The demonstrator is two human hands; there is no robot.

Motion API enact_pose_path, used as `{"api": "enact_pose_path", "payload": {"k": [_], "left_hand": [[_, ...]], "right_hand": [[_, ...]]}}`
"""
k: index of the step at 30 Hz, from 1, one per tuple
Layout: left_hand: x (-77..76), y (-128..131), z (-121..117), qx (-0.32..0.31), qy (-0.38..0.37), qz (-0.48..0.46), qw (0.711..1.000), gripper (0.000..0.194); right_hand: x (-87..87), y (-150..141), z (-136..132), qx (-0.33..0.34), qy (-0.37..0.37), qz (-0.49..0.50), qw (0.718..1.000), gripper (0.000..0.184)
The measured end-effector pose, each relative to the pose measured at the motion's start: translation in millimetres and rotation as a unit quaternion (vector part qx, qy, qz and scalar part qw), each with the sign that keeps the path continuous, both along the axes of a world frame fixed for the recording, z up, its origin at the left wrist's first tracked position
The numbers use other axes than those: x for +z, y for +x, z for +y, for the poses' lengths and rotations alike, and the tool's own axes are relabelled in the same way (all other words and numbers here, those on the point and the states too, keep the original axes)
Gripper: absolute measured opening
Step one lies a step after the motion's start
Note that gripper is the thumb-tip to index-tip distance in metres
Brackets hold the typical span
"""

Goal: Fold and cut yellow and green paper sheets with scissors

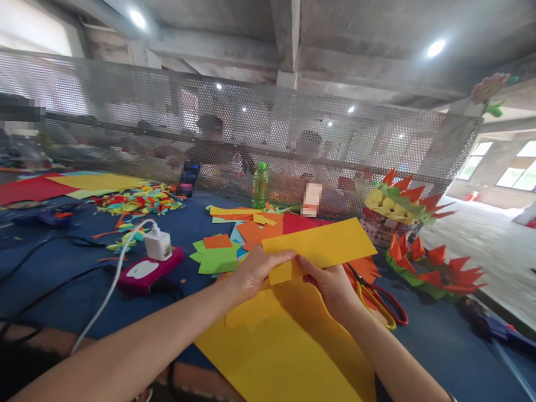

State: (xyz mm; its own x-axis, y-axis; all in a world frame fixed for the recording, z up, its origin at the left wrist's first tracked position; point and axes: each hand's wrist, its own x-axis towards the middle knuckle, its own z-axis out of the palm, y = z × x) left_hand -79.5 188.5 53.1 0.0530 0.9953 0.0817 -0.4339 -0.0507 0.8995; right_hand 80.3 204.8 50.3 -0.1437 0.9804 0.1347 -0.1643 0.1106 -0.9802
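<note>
A strip of yellow paper [322,243] is held up in front of me, tilted with its right end higher. My left hand [259,272] pinches its lower left part between thumb and fingers. Close beside it, my right hand [329,286] grips the lower edge, its thumb near the left thumb. Below both hands lies a large yellow paper sheet [305,357] that reaches over the table's near edge. Scissors with red and yellow handles [390,307] rest to the right of my right hand, blades partly hidden.
Green paper squares [218,260] lie left of my hands. A magenta power strip [149,273] holds a white charger [158,243] with a cable. Orange folded-paper pieces [438,267] and a hot glue gun [489,323] are at right. A green bottle [260,186] stands before the perforated screen [165,119].
</note>
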Motion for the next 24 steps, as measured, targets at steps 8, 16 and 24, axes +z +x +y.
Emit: {"api": "enact_pose_path", "payload": {"k": [8,16,24], "left_hand": [[-3.7,-1.4,2.9,0.016,-0.011,0.003,1.000,0.044],[-2.7,-0.8,1.6,0.012,-0.002,0.007,1.000,0.041],[-2.9,-1.3,2.5,0.002,0.007,0.012,1.000,0.038]], "right_hand": [[1.7,-0.8,-3.0,-0.004,0.010,-0.003,1.000,0.051],[1.0,-1.2,-1.4,-0.011,0.013,-0.003,1.000,0.051],[1.2,0.3,-0.5,-0.008,0.021,-0.017,1.000,0.051]]}}
